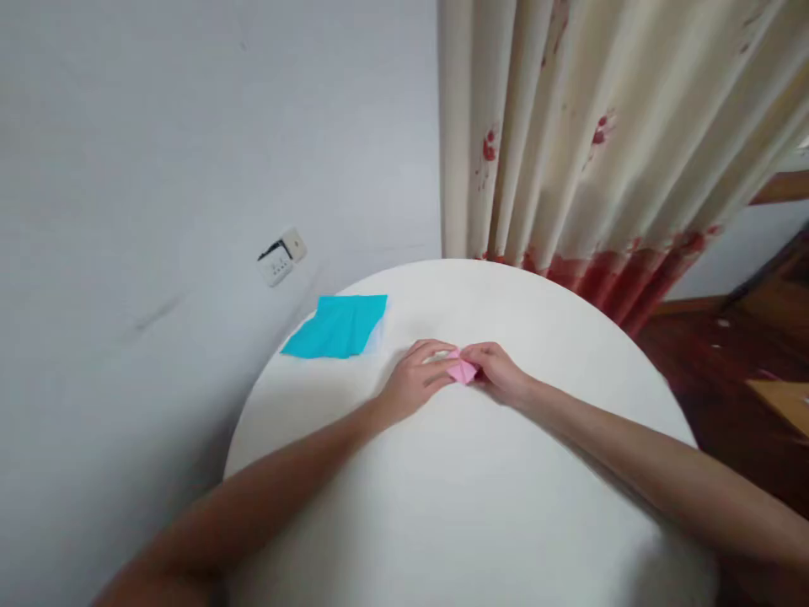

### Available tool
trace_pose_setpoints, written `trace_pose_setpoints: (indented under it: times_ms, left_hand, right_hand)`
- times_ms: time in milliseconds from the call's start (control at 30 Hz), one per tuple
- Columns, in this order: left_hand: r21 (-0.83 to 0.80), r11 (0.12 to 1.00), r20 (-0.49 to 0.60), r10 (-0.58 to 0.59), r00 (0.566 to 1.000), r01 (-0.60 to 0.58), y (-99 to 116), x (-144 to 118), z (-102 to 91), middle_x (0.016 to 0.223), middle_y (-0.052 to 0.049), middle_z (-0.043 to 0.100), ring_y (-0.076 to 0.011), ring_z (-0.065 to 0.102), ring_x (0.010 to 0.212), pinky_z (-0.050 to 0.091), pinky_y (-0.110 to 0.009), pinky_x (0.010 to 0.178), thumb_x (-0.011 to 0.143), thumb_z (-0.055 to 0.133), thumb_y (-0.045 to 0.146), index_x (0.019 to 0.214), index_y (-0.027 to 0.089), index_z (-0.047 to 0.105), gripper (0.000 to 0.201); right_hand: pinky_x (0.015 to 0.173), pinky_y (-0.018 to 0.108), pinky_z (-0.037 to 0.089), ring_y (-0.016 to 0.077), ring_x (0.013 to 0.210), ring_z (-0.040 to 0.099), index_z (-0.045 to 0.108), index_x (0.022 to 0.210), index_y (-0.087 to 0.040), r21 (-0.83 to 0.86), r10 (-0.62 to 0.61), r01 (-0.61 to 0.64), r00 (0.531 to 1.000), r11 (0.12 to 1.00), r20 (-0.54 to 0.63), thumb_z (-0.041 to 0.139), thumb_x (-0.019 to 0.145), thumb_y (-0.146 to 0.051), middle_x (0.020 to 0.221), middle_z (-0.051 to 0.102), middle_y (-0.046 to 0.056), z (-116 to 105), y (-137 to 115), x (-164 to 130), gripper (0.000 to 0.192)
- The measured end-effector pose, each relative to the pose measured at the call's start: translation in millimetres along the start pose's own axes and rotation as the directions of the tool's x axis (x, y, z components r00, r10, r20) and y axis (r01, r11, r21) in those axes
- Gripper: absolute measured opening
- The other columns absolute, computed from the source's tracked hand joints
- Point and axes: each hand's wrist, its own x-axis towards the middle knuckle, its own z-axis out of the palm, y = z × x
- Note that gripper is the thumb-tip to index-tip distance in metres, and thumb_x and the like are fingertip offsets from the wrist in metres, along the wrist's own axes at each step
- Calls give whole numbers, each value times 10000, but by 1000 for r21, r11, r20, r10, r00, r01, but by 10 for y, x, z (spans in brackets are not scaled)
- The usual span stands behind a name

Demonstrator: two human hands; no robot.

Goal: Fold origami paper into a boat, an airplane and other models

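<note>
Between my two hands is a small piece of folded pink paper, with crease lines on its face. My left hand grips its left side, fingers reaching over the top and along the edge. On the right side, my right hand pinches the paper between thumb and fingers, some of which are hidden behind it. Both hands are low over the middle of the round white table. Beyond my left hand lie blue sheets of paper, with a white sheet showing at their right edge.
A white wall borders the table on the left, with a wall socket just above table height. Behind the table at right hangs a cream curtain with red flowers. Dark reddish floor and a wooden piece of furniture are at far right.
</note>
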Motion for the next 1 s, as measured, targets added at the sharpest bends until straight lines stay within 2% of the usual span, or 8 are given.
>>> trace_pose_setpoints:
  times_ms: [100, 167, 267, 367, 500, 700, 867, 1000]
  left_hand:
    - [-128, 991, 10, -30, 1000, 31, 21, -22, -25, 1015, -78, 755, -186, 682, 929, 549, -337, 844, 964, 624, 216, 1117, 264, 773, 219]
    - [-215, 962, 18, -166, 986, 166, 31, -27, -33, 925, -66, 754, -163, 682, 829, 540, -288, 767, 960, 629, 244, 1046, 245, 795, 187]
    - [-362, 793, 71, -501, 862, 491, 18, -21, -19, 795, -49, 736, -156, 654, 730, 508, -258, 690, 887, 716, 341, 848, 191, 801, 176]
    - [-459, 608, 149, -666, 731, 648, -23, -17, 19, 720, -53, 725, -163, 641, 662, 488, -258, 626, 822, 751, 474, 761, 146, 759, 333]
    - [-500, 538, 208, -686, 697, 678, -22, -7, 41, 689, -67, 718, -153, 630, 613, 476, -251, 592, 786, 757, 548, 789, 117, 744, 431]
    - [-623, 364, 320, -689, 650, 693, 96, 48, 20, 738, -55, 714, -130, 616, 640, 463, -237, 614, 744, 810, 531, 902, 119, 742, 446]
    - [-606, 401, 281, -699, 657, 687, 112, 69, 36, 768, -58, 718, -150, 618, 687, 462, -255, 634, 791, 763, 530, 860, 127, 754, 409]
    - [-572, 449, 272, -685, 676, 686, 78, 54, 33, 768, -48, 720, -149, 609, 704, 446, -261, 672, 809, 741, 481, 791, 130, 758, 352]
  right_hand:
    - [425, 244, 172, 76, 458, 334, 579, 633, -169, -22, 78, -76, 990, 997, 113, 691, 680, -343, 518, 430, -51, 31, -30, -60, 212]
    - [422, 247, 177, 84, 451, 357, 606, 646, -159, -55, 105, -98, 983, 994, 151, 687, 708, -353, 513, 456, -38, 43, -24, -74, 219]
    - [426, 249, 189, 92, 448, 389, 638, 663, -153, -125, 78, -63, 990, 990, 118, 653, 807, -438, 515, 515, -10, 51, 17, -58, 320]
    - [460, 253, 249, 100, 473, 402, 621, 628, -163, -280, -139, 130, 990, 951, -15, 531, 914, -566, 529, 534, 0, 55, 35, -39, 503]
    - [539, 263, 326, 121, 556, 449, 590, 617, -175, -461, -392, 326, 919, 825, -52, 504, 932, -578, 584, 548, -1, 48, 0, -48, 518]
    - [528, 260, 282, 107, 544, 387, 574, 628, -180, -474, -362, 302, 932, 827, -37, 588, 885, -477, 566, 484, -40, -11, 27, -43, 393]
    - [526, 257, 262, 100, 547, 360, 541, 610, -184, -492, -299, 293, 952, 820, 68, 569, 888, -436, 572, 459, -47, -25, 42, -66, 376]
    - [549, 258, 298, 110, 572, 399, 558, 639, -182, -477, -320, 303, 946, 825, 47, 588, 866, -431, 595, 482, -39, -3, 42, -76, 338]
